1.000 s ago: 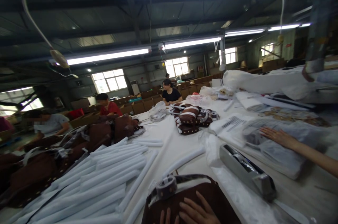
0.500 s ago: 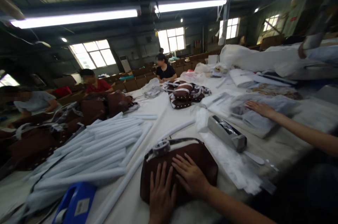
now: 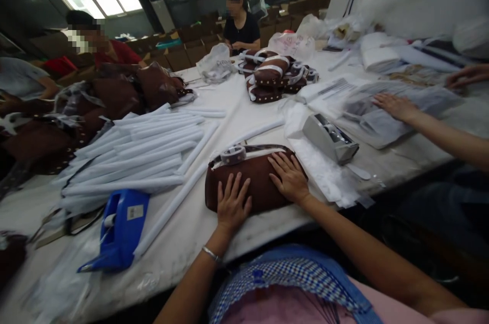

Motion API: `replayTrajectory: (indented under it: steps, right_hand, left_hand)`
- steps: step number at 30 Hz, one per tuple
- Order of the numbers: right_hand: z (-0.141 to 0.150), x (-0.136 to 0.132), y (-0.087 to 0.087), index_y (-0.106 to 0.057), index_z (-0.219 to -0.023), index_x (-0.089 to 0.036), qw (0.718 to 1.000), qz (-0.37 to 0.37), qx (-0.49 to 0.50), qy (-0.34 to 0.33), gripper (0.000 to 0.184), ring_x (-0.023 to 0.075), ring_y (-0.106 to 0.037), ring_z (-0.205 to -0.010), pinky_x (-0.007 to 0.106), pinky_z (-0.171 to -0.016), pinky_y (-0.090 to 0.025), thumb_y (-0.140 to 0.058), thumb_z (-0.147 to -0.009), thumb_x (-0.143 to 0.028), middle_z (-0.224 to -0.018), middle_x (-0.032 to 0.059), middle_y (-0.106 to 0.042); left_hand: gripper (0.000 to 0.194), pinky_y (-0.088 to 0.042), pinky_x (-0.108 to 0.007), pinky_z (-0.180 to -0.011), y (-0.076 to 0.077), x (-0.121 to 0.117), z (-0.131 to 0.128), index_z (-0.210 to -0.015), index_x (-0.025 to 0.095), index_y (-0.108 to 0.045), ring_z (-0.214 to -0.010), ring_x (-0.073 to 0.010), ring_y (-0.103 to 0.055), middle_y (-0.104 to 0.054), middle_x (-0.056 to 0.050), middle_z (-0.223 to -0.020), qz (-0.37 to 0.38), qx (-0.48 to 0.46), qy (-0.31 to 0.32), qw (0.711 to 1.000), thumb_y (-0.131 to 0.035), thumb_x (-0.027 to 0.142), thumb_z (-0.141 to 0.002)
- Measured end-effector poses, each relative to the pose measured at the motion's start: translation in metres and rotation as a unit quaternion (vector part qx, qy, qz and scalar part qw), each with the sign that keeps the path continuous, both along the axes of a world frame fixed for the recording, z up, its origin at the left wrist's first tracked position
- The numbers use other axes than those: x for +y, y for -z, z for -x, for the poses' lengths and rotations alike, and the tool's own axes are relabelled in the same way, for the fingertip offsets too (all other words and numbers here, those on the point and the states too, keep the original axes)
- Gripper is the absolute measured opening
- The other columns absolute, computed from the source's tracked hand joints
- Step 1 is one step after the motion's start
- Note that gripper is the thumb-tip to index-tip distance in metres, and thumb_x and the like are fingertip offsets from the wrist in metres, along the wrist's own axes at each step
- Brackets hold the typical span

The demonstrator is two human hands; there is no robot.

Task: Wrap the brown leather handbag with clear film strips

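Note:
A brown handbag lies flat near the front edge of a white-covered table. My left hand rests on its front left part with fingers spread. My right hand lies flat on its right part, fingers stretched toward the strap. A wrapped strap with a tape-wound ring runs along the bag's far side. Both hands are open and hold nothing.
A blue tape dispenser sits at the front left beside a pile of white paper rolls. A grey tape dispenser stands to the right. More brown bags lie farther back. A co-worker's hand presses plastic packaging; other people sit at the table's far side.
The view has tilted down from the ceiling to the table. My hands have slid apart on the brown bag, the left toward its near edge.

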State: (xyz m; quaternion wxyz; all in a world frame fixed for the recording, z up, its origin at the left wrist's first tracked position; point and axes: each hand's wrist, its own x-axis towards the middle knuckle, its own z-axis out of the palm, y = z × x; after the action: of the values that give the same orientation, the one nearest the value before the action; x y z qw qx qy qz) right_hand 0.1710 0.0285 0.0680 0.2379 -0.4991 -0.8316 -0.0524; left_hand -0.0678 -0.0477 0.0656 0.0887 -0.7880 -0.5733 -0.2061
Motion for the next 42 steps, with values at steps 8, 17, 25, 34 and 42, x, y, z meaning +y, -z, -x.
replayTrajectory:
  steps: [8,17,25,34,42]
  right_hand:
    - [0.001,0.000,-0.014,-0.043,-0.149,-0.017,1.000,0.024,0.001,-0.008,0.052,0.0294,-0.032,-0.146,0.056,-0.121,-0.020,-0.043,-0.101,-0.038,-0.156,0.0105,-0.041]
    - [0.020,0.118,-0.061,-0.055,-0.139,-0.023,0.989,0.143,-0.023,-0.032,0.039,0.0170,-0.055,-0.128,0.033,-0.114,-0.037,-0.040,-0.103,-0.028,-0.140,0.0051,-0.060]
    - [0.054,0.232,-0.047,-0.062,-0.122,-0.017,0.963,0.224,-0.146,0.032,0.035,0.0275,-0.057,-0.121,0.056,-0.105,-0.042,-0.064,-0.093,-0.037,-0.130,0.0094,-0.061]
    - [0.005,0.182,-0.112,-0.059,-0.123,-0.013,0.995,0.036,-0.086,-0.044,0.031,0.0275,-0.063,-0.104,0.038,-0.092,-0.045,-0.052,-0.096,-0.027,-0.115,0.0164,-0.067]
    - [-0.088,0.020,-0.141,-0.068,-0.099,-0.020,0.922,0.281,0.229,-0.135,0.061,0.0196,-0.065,-0.067,0.030,-0.062,-0.053,-0.022,-0.101,-0.060,-0.078,0.0054,-0.068]
  left_hand:
    - [0.077,-0.013,-0.062,-0.121,-0.008,-0.017,0.012,-0.152,0.032,-0.033,-0.150,-0.0343,-0.022,-0.023,-0.010,-0.164,0.048,0.050,0.096,0.993,-0.060,0.061,-0.086]
    - [0.086,-0.007,-0.058,-0.123,0.015,-0.016,0.014,-0.152,0.035,-0.033,-0.150,-0.0323,-0.023,-0.025,-0.007,-0.164,-0.008,0.065,0.058,0.996,-0.073,0.049,-0.078]
    - [0.080,0.000,-0.055,-0.124,0.018,-0.016,0.014,-0.150,0.033,-0.039,-0.151,-0.0306,-0.023,-0.033,-0.008,-0.161,-0.039,0.064,0.058,0.995,-0.070,0.045,-0.078]
    - [0.070,-0.008,-0.052,-0.125,0.010,-0.011,0.012,-0.152,0.037,-0.033,-0.148,-0.0266,-0.030,-0.036,-0.004,-0.159,-0.065,0.076,0.046,0.994,-0.059,0.028,-0.087]
    - [0.079,-0.041,-0.053,-0.111,-0.027,-0.009,0.014,-0.153,0.034,-0.031,-0.145,-0.0306,-0.036,-0.031,-0.006,-0.161,0.098,0.100,0.080,0.987,-0.044,0.001,-0.083]
